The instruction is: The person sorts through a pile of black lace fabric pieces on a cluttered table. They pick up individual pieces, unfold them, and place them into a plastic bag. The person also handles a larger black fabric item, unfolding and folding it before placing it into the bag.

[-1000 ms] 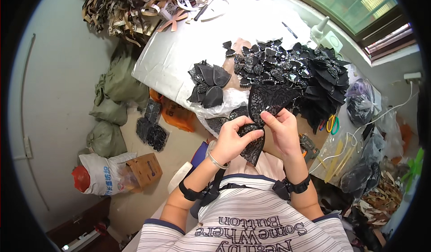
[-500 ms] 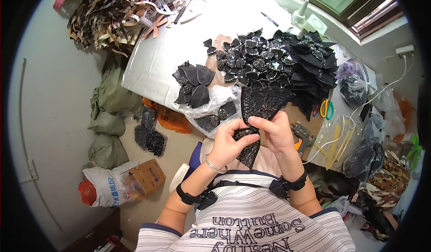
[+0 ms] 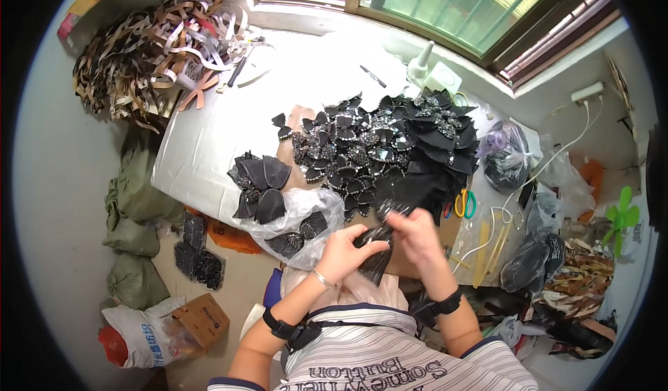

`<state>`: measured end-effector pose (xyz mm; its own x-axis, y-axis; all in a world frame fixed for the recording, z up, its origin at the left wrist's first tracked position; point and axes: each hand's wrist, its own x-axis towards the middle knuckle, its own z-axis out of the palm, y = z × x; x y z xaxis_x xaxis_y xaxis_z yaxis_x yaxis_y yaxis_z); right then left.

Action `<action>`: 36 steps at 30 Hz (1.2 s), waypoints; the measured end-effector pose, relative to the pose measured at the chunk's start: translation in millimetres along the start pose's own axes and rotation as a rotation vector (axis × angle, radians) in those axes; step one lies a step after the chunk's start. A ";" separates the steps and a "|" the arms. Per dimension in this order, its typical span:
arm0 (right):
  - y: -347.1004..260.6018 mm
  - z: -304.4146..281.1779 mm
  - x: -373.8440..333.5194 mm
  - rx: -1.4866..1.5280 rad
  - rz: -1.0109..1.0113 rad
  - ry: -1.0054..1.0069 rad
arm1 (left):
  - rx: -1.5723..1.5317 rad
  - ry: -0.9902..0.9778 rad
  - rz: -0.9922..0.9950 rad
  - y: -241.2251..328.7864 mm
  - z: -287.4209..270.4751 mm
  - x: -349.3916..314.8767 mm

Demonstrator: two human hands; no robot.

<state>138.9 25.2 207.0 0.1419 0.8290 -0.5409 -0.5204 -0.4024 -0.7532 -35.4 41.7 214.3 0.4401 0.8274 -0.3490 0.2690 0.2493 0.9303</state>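
Over my lap at the table's front edge, my left hand (image 3: 344, 255) pinches a black lace bow (image 3: 376, 269) between thumb and fingers. My right hand (image 3: 417, 236) is closed on the same bow near its middle. One lace wing hangs below the hands; the other, smeared by motion, points up towards the table. Just beyond it lies a large heap of black bows (image 3: 348, 144) with sparkling stones. A smaller cluster of black bows (image 3: 263, 175) sits to the left, beside a clear plastic bag (image 3: 325, 201) with black pieces in it.
Scissors (image 3: 471, 204) with coloured handles and yellow sticks (image 3: 481, 253) lie at the right, near a white cable (image 3: 536, 176). Ribbon strips (image 3: 139, 64) pile up at the far left. A pen (image 3: 374, 76) and a white bottle (image 3: 420, 60) are at the back.
My view has tilted up, showing more window and shifting the scene left and down. Both hands still hold the bow, now blurred by motion. The glue gun at the right is no longer visible.
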 end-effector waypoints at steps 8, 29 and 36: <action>-146.1 -158.2 183.0 -0.193 -0.221 0.332 | 0.282 0.611 0.034 -104.3 -136.0 45.5; 62.0 29.9 57.3 -0.538 -0.067 -0.228 | 0.785 0.737 -0.277 -207.7 -199.6 40.9; 133.2 71.3 57.2 -0.318 0.330 -0.370 | 0.752 0.867 -0.108 -202.5 -201.0 4.3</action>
<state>17.7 46.7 102.4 -0.3175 0.6975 -0.6424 -0.2007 -0.7115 -0.6734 -260.2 96.0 47.0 -0.2748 0.9605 0.0435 0.8404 0.2179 0.4963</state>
